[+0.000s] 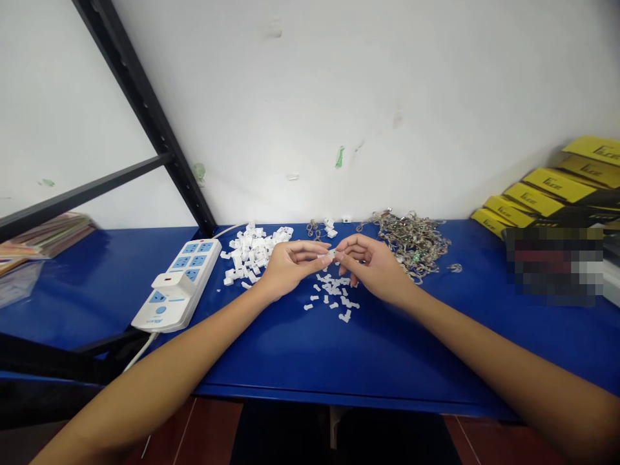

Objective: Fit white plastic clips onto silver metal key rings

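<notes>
Centrally, two bare hands met over a blue table (pixel 300 361), with a small white piece (pixel 332 254) between their fingertips. Handling so little a part well called for a light, steady pinch from both sides, with the fingertips kept off its meeting edges so that its lie could be seen and felt; too hard a squeeze might have tilted it or made it slip.

The left hand (pixel 285 266) was nearly closed at the tips, thumb and forefinger pinching the piece, its other fingers held out long above the thumb. The right hand (pixel 376 263) gripped the piece's other side between thumb and forefinger, its remaining fingers loosely curled. How the piece was shaped inside the grip could not be made out.

Just below the hands lay scattered flat white bits (pixel 345 316). Beside the left hand was a heap of white blocks (pixel 254 248), with a power strip (pixel 181 307) farther left. Behind the right hand spread a tangled pile of metal parts (pixel 411 239), near the wall (pixel 387 97).
</notes>
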`<control>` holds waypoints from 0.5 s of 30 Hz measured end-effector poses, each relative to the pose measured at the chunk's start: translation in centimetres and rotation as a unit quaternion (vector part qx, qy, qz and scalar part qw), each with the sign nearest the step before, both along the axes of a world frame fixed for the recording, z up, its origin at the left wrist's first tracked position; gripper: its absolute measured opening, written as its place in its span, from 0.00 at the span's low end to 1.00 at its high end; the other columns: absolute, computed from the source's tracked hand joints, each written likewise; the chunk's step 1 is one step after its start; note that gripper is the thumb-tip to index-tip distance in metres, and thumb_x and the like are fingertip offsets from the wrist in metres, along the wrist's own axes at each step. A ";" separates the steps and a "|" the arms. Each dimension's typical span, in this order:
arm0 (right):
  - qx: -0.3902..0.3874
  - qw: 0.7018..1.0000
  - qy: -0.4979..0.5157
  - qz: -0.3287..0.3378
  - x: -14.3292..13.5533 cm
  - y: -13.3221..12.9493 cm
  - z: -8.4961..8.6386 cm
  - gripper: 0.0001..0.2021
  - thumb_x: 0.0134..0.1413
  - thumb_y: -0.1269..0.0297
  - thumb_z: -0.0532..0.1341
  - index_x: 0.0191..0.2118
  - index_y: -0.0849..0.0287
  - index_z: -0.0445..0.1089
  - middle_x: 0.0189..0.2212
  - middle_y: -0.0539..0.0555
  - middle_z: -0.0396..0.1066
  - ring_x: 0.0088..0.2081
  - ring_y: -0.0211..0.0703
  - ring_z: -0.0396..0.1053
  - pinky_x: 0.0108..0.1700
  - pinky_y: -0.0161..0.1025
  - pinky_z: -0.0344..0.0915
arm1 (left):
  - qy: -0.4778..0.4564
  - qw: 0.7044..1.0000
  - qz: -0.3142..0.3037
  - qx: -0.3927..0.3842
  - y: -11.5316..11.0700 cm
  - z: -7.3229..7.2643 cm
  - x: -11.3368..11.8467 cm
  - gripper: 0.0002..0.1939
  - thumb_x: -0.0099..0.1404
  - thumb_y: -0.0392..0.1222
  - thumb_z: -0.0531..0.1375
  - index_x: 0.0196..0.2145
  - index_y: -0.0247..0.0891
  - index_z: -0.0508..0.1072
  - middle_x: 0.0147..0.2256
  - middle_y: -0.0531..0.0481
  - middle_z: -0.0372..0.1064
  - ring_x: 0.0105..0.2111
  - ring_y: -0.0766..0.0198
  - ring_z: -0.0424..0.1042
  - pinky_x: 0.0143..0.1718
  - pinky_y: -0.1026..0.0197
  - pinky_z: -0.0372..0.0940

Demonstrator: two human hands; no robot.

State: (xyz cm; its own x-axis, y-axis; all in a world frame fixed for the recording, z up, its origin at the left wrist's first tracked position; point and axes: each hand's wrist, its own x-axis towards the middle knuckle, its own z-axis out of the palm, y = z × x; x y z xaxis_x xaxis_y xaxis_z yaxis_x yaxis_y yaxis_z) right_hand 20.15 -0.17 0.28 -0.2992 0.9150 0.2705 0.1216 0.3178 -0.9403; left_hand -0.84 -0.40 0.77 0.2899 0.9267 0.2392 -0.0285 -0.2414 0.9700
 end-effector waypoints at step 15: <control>0.168 0.975 -0.149 -0.004 0.9 -0.6 0.8 0.08 0.70 0.57 0.56 0.48 0.53 0.66 0.34 0.53 0.69 0.32 0.42 0.68 0.28 0.38 0.65 | 0.012 0.983 -0.135 -0.125 0.2 -0.2 0.2 0.20 0.67 0.56 0.66 0.43 0.34 0.81 0.37 0.39 0.80 0.33 0.59 0.81 0.39 0.56 0.76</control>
